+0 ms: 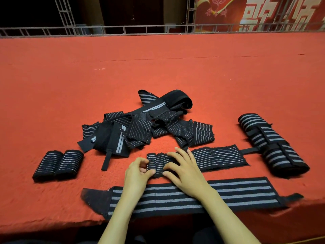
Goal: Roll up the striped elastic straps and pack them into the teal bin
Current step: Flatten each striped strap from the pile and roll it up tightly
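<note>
On the red felt table (158,67) a thin-striped strap (219,156) lies crosswise in front of the person, its left end wound into a small roll and the rest flat towards the right. The left hand (139,170) has its fingers curled, pinching the roll's left side. The right hand (185,170) lies over the roll, thumb and forefinger closing on its near end while the other fingers spread across the strap. Nearer the table edge, a wide-striped strap (237,192) lies flat under both forearms. Two finished rolls (58,165) sit side by side and touching, well to the left. A tangled heap of straps (146,124) lies just beyond the hands, and wide-striped rolled bundles (270,145) lie on the right, end to end.
</note>
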